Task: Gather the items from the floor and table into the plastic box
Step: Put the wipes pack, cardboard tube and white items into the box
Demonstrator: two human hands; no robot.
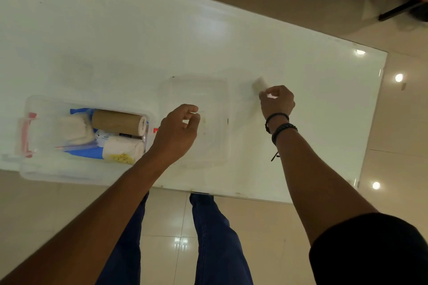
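Note:
A clear plastic box (34,109) with red latches sits at the table's left front edge, holding a brown bandage roll (117,122), white rolls (125,149) and blue packets. Its clear lid (196,90) lies flat on the table to the right of it. My left hand (177,133) hovers over the lid's near left part, fingers loosely curled and holding nothing. A small white roll (259,84) lies on the table right of the lid. My right hand (276,100) has its fingertips pinched at the roll's near end.
The white table (115,41) runs from far left to a corner at the right. Beige tiled floor (266,227) lies below, with my legs in blue trousers (213,238) standing at the table's front edge. A dark object (403,10) sits on the floor at the far right.

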